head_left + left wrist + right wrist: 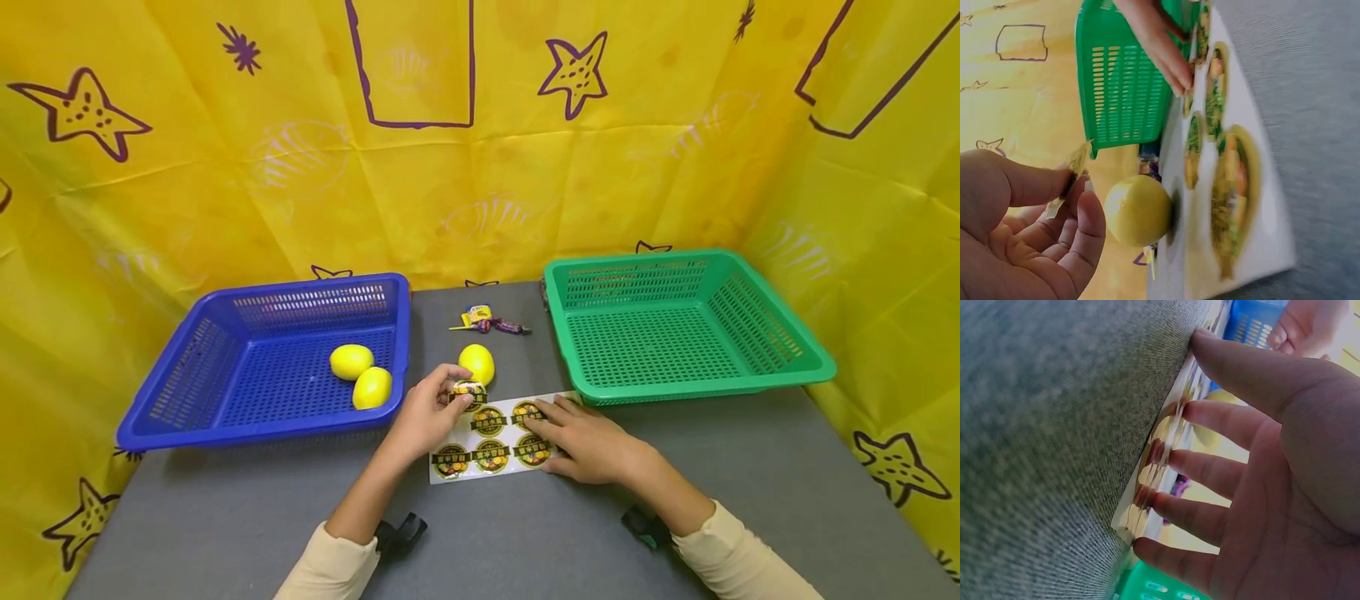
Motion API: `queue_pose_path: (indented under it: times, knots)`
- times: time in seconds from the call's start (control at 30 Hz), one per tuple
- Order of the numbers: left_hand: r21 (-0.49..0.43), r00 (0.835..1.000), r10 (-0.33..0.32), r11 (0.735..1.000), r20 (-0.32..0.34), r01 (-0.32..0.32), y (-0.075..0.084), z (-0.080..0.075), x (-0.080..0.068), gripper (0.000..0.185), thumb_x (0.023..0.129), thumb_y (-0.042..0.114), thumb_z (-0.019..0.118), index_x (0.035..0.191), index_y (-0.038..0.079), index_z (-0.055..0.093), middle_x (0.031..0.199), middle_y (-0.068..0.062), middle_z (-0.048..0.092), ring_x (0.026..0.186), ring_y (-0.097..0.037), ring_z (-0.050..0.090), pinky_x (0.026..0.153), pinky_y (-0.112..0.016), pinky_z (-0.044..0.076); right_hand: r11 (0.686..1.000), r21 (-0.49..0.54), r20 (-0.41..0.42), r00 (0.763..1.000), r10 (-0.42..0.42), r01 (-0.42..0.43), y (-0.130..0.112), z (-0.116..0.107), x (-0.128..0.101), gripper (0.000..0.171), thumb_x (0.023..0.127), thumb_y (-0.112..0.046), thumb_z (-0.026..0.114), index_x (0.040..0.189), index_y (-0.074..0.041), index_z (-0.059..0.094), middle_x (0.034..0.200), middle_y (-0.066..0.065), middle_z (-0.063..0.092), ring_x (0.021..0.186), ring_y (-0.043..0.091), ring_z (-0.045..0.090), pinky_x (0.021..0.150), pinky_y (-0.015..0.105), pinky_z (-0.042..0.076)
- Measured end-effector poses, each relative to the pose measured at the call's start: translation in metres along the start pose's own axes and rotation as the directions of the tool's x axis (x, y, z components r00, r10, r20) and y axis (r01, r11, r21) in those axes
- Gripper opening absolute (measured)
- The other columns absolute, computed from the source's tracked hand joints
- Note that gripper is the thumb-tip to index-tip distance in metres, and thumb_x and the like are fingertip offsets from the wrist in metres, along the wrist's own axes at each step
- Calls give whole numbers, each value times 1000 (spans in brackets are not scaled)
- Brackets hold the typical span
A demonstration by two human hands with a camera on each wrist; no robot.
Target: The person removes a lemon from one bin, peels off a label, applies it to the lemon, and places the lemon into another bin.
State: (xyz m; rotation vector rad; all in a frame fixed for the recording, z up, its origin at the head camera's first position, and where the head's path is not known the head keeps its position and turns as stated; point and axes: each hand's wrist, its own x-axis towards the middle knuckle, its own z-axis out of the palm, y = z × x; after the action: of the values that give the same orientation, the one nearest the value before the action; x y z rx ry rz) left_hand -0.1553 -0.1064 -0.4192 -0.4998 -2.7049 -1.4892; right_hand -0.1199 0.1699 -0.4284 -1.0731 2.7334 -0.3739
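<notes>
**Hands at the sticker sheet: one peeling, one pinning**

Left hand (pixel 429 414) pinches a single round sticker (pixel 468 389) between thumb and fingertips, lifted just above the far left corner of the sticker sheet (pixel 495 440); in the left wrist view the sticker (pixel 1072 172) shows edge-on in that pinch. Right hand (pixel 592 439) lies flat with straight, spread fingers (pixel 1222 422) pressing the sheet's right end against the table, grasping nothing.

The sheet is a white strip on the grey table (pixel 525 533), between the two hands, bearing round green-and-yellow stickers in two rows. Just beyond it, near the lifted sticker, a yellow lemon (pixel 477 363) sits on the table. Farther back lie a few wrapped candies (pixel 491 322).

To the left stands a blue basket (pixel 187 392) holding two more lemons (pixel 362 375), which lie just beside each other. To the right stands a green basket (pixel 750 367), its near rim just beside the sheet's right end. Yellow cloth printed with purple stars (pixel 480 167) hangs behind and to both sides.
</notes>
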Motion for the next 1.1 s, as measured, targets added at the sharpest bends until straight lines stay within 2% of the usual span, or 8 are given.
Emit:
queue_pose_path:
  times: [0.17,0.3,0.4,0.5,0.63,0.77,0.97,1.1]
  knots:
    - [-99,995,-39,995,-95,29,2,3,19,23,95,7,67,117,1,64,84,-6,69,64,-17,61,59,-28,50,1000,7,13,1000,-6,5,0,-2,1,60,96,-29,68,148,-6,49,153,26,37,137,55,33,108,63,32]
    - [-217,982,-83,975,-169,45,3,6,38,19,95,14,69,108,0,70,97,-14,68,64,-22,68,62,-41,58,1000,1,9,1000,-12,12,1,-4,3,60,96,-27,68,148,-6,48,153,26,37,137,55,33,109,62,31]
    - [-266,970,-122,962,-209,63,3,8,50,19,94,15,71,105,0,73,95,-14,67,65,-21,68,63,-46,59,1000,3,11,1000,-15,15,3,-5,3,60,96,-26,69,148,-5,48,152,26,38,137,55,32,109,61,31]
    - [-288,960,-161,953,-229,91,-1,9,56,19,93,15,73,103,-1,74,80,-10,66,61,-15,62,60,-34,56,1000,19,8,1000,-16,16,3,-5,3,59,96,-28,68,146,-4,50,152,26,38,138,56,30,109,62,31]
    - [-286,951,-208,948,-228,138,-5,11,58,20,92,16,74,103,0,75,70,-3,61,59,-11,51,54,-22,43,999,43,-32,999,-7,8,-1,-6,8,58,96,-30,69,145,-3,51,154,25,37,141,53,27,108,62,32]
    - [-268,948,-225,950,-225,162,-8,13,60,20,92,16,74,104,1,76,71,-2,61,62,-12,50,56,-23,40,999,55,-127,992,9,-2,-8,-10,24,64,96,-30,69,148,-1,47,154,25,36,142,46,31,110,58,33]
    - [-272,949,-234,947,-213,172,-13,17,61,22,92,16,73,108,1,75,74,-4,64,68,-12,53,60,-24,40,981,171,-278,950,139,-94,-16,-11,61,75,94,-31,72,151,2,38,150,25,42,132,40,48,105,53,41]
    - [-284,948,-246,941,-201,183,-16,18,61,22,92,15,72,109,1,74,75,-4,64,67,-12,53,60,-23,41,919,351,-253,927,277,-179,-13,-8,84,80,93,-31,73,155,-2,32,148,21,44,108,29,62,90,46,51]
